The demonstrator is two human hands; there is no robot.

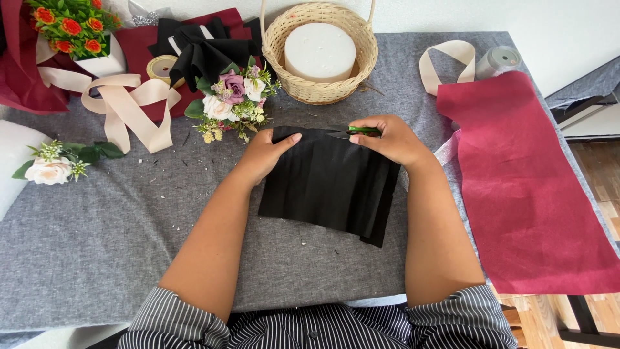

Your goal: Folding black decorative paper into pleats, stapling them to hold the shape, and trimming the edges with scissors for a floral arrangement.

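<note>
- Head view, looking down on a grey fabric-covered worktop [97,239]; the person's forearms come in from the bottom edge, striped sleeves rolled up at the elbows.
- Centre: a pleated black sheet [326,184] lies flat on the worktop, folds running roughly front to back, its right side doubled over at the lower corner.
- Left hand [265,155] rests on the sheet's upper left corner — fingers flat and together, thumb pointing right along the top edge, pressing rather than gripping.
- Right hand [391,139] sits at the sheet's top edge, fingers curled closed round green-handled scissors [358,131]; the blades point left toward the left thumb, right at the sheet's edge. Can't tell if the blades are open or closed.
- Just beyond the sheet, touching or nearly so: a small posy [232,97] w/ a mauve rose, white blooms and green leaves.
- Behind it, a bunch of black folded paper [206,55] on dark red wrap, w/ a roll of gold ribbon [160,66] beside it.
- Top centre: a wicker basket [320,87] holding a white foam cylinder [320,50].
- Top left: a bouquet of orange-red flowers [68,26] in dark red wrap, tied w/ a wide cream ribbon [126,103] whose loops trail onto the worktop.
- Far left: a loose cream rose sprig [55,165] — well apart from the hands.
- Right: a large dark red sheet [529,187] hangs over the worktop's edge; above it a loop of cream ribbon [445,61] runs to a silver-grey spool [497,61].
</note>
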